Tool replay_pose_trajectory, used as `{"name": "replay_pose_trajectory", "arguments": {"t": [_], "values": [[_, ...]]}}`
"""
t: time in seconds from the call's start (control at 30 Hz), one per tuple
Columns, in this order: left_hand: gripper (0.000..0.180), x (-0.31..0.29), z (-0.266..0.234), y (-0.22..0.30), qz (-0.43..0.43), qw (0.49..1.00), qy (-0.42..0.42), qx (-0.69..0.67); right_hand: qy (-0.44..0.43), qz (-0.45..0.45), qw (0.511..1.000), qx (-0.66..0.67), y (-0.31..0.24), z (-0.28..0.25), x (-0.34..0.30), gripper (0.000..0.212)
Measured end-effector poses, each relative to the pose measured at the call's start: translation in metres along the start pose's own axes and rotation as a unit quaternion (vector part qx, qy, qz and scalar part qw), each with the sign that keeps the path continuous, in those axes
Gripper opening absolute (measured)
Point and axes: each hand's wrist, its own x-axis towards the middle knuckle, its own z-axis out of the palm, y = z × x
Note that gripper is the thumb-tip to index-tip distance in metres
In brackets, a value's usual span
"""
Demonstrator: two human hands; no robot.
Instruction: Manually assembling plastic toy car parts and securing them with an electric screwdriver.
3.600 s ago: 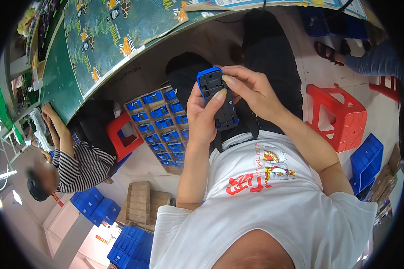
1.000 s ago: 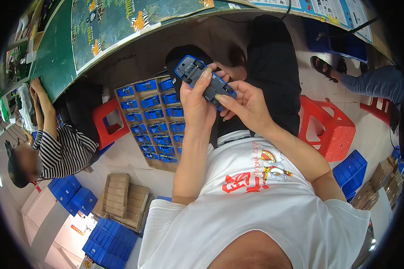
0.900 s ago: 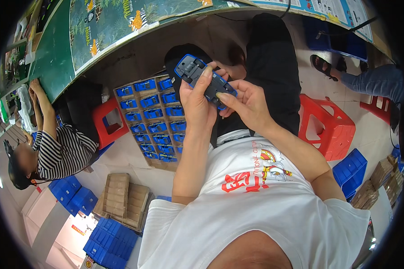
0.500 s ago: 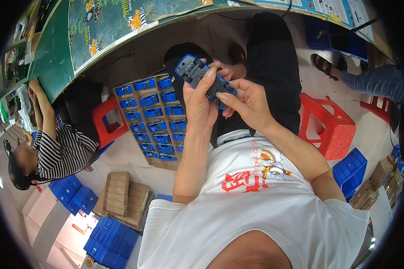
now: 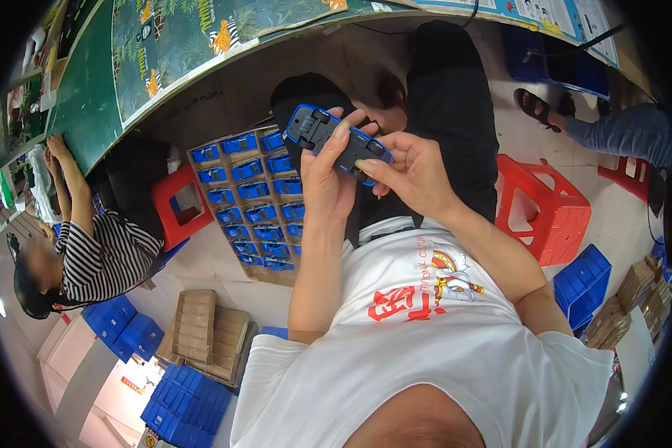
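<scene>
A blue toy car lies upside down between my hands above my lap, its dark grey underside and black wheels showing. My left hand is closed around its middle, the thumb lying across the underside. With thumb and fingers, my right hand grips the end nearer to it. The car's far end sticks out past my left fingers. Just left of my hands, a cardboard tray with compartments holds several blue toy cars in rows.
The green table curves across the far side. Red stools stand on the right and at left. A person in a striped shirt sits at left; another person's leg shows at right. Blue bins and cardboard trays are stacked lower left.
The toy car has turned slightly to lie flatter, its far end a little lower and further left. Both hands keep their grip.
</scene>
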Motion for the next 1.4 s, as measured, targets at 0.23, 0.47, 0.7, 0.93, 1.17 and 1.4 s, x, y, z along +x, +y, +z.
{"name": "replay_pose_trajectory", "arguments": {"t": [0.23, 0.47, 0.7, 0.93, 1.17, 1.4], "values": [[0.029, -0.001, -0.013, 0.001, -0.016, 0.992, 0.027, 0.121, 0.042, -0.043, 0.998, -0.005, 0.004, -0.008, 0.007, 0.045], [0.022, -0.005, -0.005, 0.001, 0.028, 0.996, 0.052, 0.07, 0.044, -0.25, 0.9, -0.354, -0.009, -0.015, 0.004, 0.064], [0.028, -0.009, 0.002, 0.002, 0.052, 0.995, 0.051, 0.063, 0.036, -0.283, 0.89, -0.356, -0.01, -0.015, 0.01, 0.061], [0.032, -0.008, 0.002, -0.001, 0.067, 0.994, 0.057, 0.06, 0.022, -0.368, 0.836, -0.406, -0.015, -0.019, 0.016, 0.055], [0.043, -0.011, 0.004, 0.003, 0.048, 0.995, 0.042, 0.076, -0.036, -0.215, 0.953, -0.211, -0.022, -0.028, 0.017, 0.035], [0.044, -0.014, 0.003, 0.005, 0.031, 0.995, -0.006, 0.093, -0.048, -0.212, 0.952, -0.215, -0.04, -0.029, 0.023, 0.012]]}}
